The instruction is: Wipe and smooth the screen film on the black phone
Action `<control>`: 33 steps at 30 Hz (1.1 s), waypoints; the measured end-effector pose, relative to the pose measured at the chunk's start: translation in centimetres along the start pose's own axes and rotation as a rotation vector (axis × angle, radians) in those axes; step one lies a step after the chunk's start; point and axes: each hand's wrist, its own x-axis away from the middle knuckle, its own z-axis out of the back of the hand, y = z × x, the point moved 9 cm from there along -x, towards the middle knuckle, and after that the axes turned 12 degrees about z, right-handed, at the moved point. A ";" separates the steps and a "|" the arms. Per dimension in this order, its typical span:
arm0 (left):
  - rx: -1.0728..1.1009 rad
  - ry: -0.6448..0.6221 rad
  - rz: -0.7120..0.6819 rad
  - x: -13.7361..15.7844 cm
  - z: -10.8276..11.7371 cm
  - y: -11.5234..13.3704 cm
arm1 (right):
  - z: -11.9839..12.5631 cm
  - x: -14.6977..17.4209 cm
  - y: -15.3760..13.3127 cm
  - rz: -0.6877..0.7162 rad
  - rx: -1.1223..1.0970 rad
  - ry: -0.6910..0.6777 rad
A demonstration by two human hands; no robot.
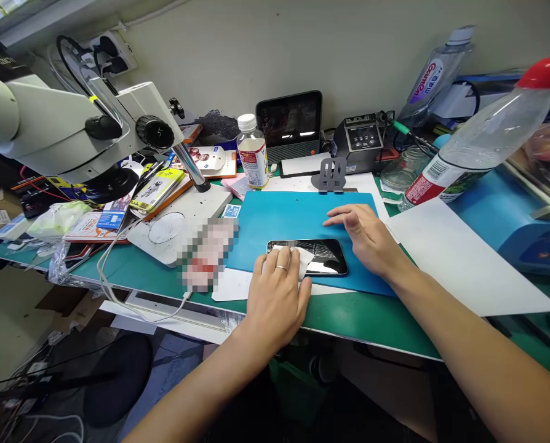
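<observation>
**Resting from one side, steadying from none**

Lays the left hand (275, 301) fingers-down on a white wipe (307, 261), over the left part of a dark phone (333, 253); with the fingers' undersides hidden, cannot tell of any pinch on the wipe. Holds the right hand (370, 240) open and loosely bent, apart from the phone, just beyond its right end. Lies, as a phone, on the blue mat (284, 212), near the front of the green worktop (353, 320).

Could skid or twist on the mat under sideways pressure, for want of a second hand as a stop. Could slide toward the worktop's front edge if pulled too hard. Might scratch from grit caught under the wipe, or from the ring (281, 267) dipping onto the glass. Might also nudge the white sheet (469, 258) by swinging the right forearm outward.

Faces up with the glossy side, full of reflections. Runs left to right along the long axis, across the body and roughly along the worktop's near edge. Cannot tell top end from bottom, with the left end partly covered.
</observation>
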 end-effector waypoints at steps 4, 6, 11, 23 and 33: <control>-0.016 -0.010 0.002 -1.6 -0.4 0.4 | 0.1 0.0 -0.1 0.020 0.006 0.006; -0.005 -0.022 0.023 -1.8 -0.4 0.3 | 0.2 0.0 0.0 0.019 0.006 0.007; 0.011 -0.009 0.023 -0.1 0.1 0.4 | 0.2 0.0 0.0 0.020 0.000 0.004; 0.007 -0.017 0.022 0.5 -0.1 0.1 | 0.3 0.1 -0.2 0.036 -0.001 0.010; 0.031 -0.034 0.008 0.7 -0.2 -1.0 | 0.3 0.1 0.0 0.020 -0.002 0.012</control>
